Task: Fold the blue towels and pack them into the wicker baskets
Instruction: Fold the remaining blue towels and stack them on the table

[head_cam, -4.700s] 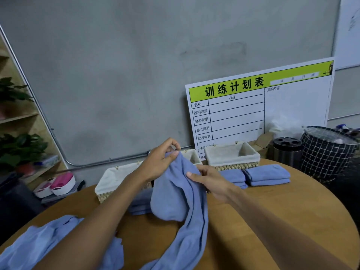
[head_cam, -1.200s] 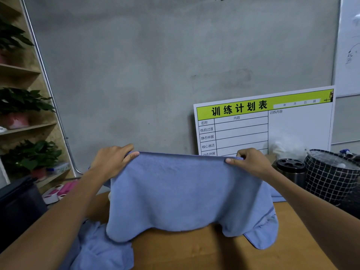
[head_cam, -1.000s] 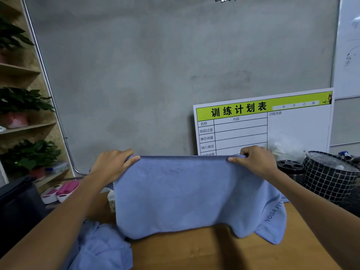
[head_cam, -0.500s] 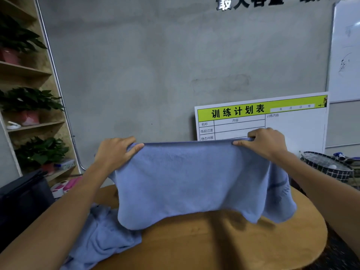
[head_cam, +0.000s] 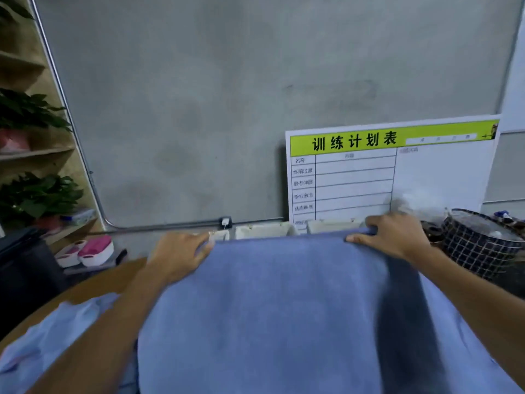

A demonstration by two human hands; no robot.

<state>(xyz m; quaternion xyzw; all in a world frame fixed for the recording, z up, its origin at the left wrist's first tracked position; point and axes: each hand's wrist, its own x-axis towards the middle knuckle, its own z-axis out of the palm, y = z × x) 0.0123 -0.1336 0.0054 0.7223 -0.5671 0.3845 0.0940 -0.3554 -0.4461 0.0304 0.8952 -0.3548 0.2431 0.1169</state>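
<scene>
A large blue towel is stretched flat in front of me and fills the lower middle of the head view. My left hand grips its far left corner and my right hand grips its far right corner. Just beyond the towel's far edge show the white liner rims of the wicker baskets; their bodies are hidden. A second crumpled blue towel lies at the lower left under my left forearm. The picture is blurred by motion.
A round wooden table shows at the left. A white and green planning board leans on the grey wall. A black wire basket stands at the right. Shelves with plants and pink slippers are at the left.
Both hands have swung the spread towel down and forward from mid-air, so it now lies low over the table. The view has tilted downward and the baskets' rims have come into sight.
</scene>
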